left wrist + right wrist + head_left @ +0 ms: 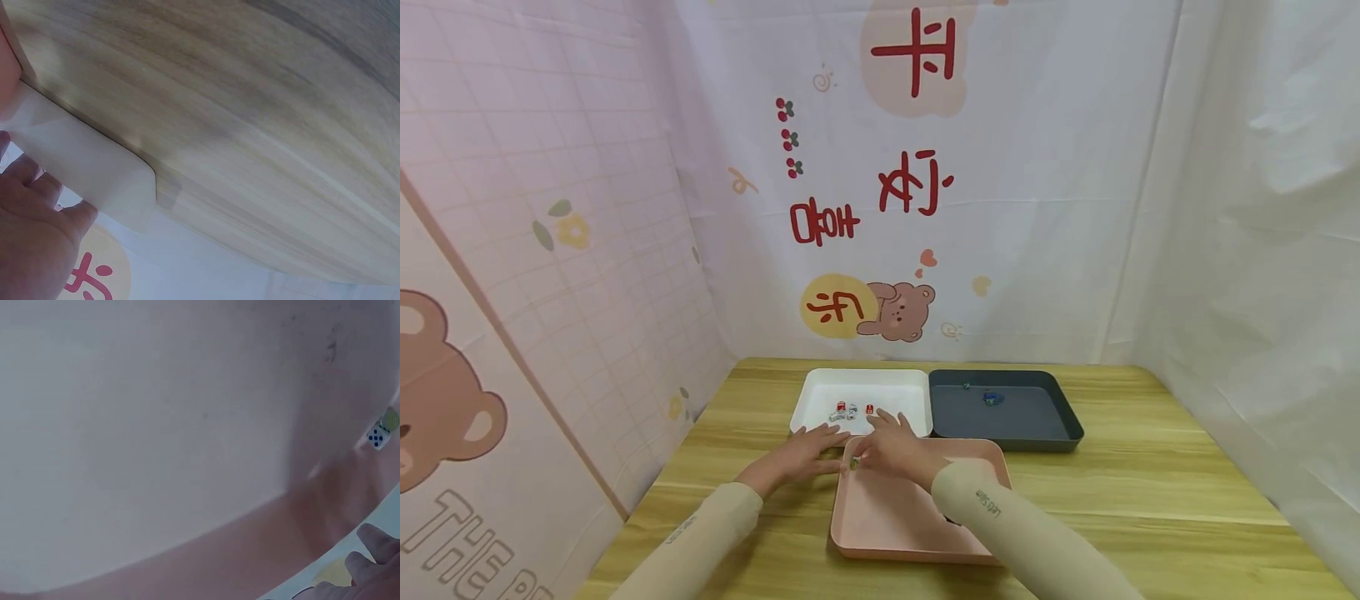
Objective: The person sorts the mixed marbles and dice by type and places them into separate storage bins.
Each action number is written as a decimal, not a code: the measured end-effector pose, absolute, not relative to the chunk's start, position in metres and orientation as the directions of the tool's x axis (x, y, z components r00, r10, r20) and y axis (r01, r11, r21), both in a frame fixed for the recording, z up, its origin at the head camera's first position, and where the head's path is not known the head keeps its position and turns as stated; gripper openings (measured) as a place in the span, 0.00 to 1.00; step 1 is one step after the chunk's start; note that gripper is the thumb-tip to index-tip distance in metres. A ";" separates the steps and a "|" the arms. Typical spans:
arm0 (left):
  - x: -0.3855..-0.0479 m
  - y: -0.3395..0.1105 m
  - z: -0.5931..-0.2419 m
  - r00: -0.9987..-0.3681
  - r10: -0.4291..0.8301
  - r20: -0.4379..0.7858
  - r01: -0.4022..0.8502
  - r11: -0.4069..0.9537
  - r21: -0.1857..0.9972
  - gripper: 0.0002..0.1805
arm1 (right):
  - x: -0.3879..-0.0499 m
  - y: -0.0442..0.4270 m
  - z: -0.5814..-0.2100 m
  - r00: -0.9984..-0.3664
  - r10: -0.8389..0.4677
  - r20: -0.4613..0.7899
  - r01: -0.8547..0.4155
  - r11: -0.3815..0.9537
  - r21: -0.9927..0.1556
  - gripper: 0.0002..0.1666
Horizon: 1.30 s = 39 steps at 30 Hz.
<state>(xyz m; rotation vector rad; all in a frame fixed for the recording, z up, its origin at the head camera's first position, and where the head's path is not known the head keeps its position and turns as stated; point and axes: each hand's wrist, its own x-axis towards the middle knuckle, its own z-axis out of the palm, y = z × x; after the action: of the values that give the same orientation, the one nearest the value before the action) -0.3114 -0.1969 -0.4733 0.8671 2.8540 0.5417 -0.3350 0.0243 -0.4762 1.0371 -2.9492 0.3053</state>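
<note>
In the head view my left hand (pixel 801 458) stretches its fingers across the near-left rim of the white tray (pixel 917 379) and the far-left corner of the pink tray (pixel 887 533). My right hand (pixel 898 450) is over that same corner, its thumb and index finger lowered and its other fingers spread out. A white die (pixel 377 436) with blue dots and a small round green piece (pixel 391 419) lie in the pink tray's corner, close to the right fingers. Any contact between those fingers and the pieces is hidden.
Tiny red can-shaped pieces (pixel 841 407) and other small pieces lie in the white tray. A dark grey tray (pixel 1037 425) on its right holds blue pieces (pixel 992 398) and a small green one (pixel 966 385). A dark thing (pixel 951 522) in the pink tray is partly behind the right sleeve.
</note>
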 end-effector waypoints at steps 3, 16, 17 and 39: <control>-0.311 -0.196 -0.472 -0.830 0.557 -0.001 0.518 0.772 0.369 0.34 | -0.333 0.021 -0.478 -0.775 -0.630 0.051 -0.630 0.763 -0.146 0.10; -0.310 -0.195 -0.472 -0.837 0.548 -0.015 0.502 0.777 0.379 0.35 | -0.331 0.017 -0.482 -0.752 -0.656 0.060 -0.657 0.739 -0.149 0.09; -0.310 -0.195 -0.472 -0.836 0.548 -0.012 0.503 0.776 0.379 0.35 | -0.330 0.016 -0.481 -0.754 -0.655 0.054 -0.655 0.742 -0.145 0.09; -0.310 -0.194 -0.471 -0.842 0.538 -0.017 0.497 0.789 0.363 0.34 | -0.337 0.026 -0.475 -0.779 -0.614 0.126 -0.626 0.765 -0.148 0.07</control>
<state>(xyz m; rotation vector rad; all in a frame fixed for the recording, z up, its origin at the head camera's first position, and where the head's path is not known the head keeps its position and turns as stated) -0.3101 -0.1944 -0.4713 0.8303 2.8573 0.5290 -0.3370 0.0260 -0.4747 1.0149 -2.8852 0.2802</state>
